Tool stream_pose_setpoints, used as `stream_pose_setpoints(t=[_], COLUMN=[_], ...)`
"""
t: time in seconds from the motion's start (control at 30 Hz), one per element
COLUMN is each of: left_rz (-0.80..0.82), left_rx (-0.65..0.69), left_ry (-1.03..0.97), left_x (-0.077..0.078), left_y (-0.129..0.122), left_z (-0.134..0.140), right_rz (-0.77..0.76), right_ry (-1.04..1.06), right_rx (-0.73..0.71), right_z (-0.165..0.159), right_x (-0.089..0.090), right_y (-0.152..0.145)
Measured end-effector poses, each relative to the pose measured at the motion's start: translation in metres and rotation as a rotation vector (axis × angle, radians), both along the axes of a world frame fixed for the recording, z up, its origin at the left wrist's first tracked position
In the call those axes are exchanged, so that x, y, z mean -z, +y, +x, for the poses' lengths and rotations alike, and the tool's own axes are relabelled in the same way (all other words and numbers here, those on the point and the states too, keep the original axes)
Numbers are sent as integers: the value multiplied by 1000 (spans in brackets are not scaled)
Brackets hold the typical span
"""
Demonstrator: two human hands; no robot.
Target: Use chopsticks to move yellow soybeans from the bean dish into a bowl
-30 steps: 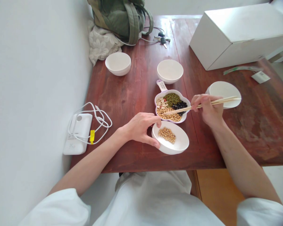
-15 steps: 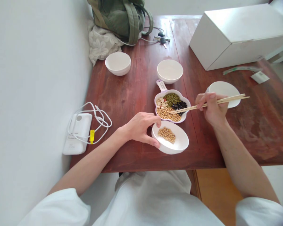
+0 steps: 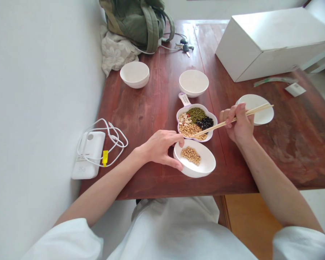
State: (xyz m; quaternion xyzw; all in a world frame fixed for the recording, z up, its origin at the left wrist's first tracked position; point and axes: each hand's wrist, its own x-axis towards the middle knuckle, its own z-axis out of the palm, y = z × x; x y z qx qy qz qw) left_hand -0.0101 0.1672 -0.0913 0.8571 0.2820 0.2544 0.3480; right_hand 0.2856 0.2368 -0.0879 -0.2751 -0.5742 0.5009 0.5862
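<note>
My left hand (image 3: 166,150) grips the left rim of a white bowl (image 3: 206,164), which tilts slightly and holds a small heap of soybeans (image 3: 190,155). My right hand (image 3: 239,124) is closed round a pair of chopsticks (image 3: 219,125). Their tips rest among the soybeans in a flower-shaped dish (image 3: 215,127) with a purple rim, just beyond the bowl. Green mung beans (image 3: 197,115), black beans (image 3: 205,123) and pale peanuts (image 3: 184,118) lie in the same dish. Whether a bean sits between the tips is too small to tell.
White bowls stand at the back left (image 3: 134,74), behind the dish (image 3: 194,83) and behind my right hand (image 3: 262,116). A power bank (image 3: 89,155) with a coiled cable lies left. Farther back are a green backpack (image 3: 135,25), keys (image 3: 184,47) and a large white box (image 3: 260,43).
My right hand has moved a little left and toward me, and the chopstick tips have shifted to the near side of the dish. My left hand keeps its hold on the bowl.
</note>
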Motion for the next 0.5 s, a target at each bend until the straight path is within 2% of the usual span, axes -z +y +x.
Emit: stream_pose_setpoints(t=[0.2,0.5], left_rz=[2,-12], left_rx=[0,-18], left_ry=[43,23], left_x=[-1,-1], left_y=[-1,-4], left_z=[-1,-3], right_rz=[-79,-151], right_ry=[99,107], right_rx=[19,54], right_z=[4,-1], right_x=[-8,0], right_y=[-1,-1])
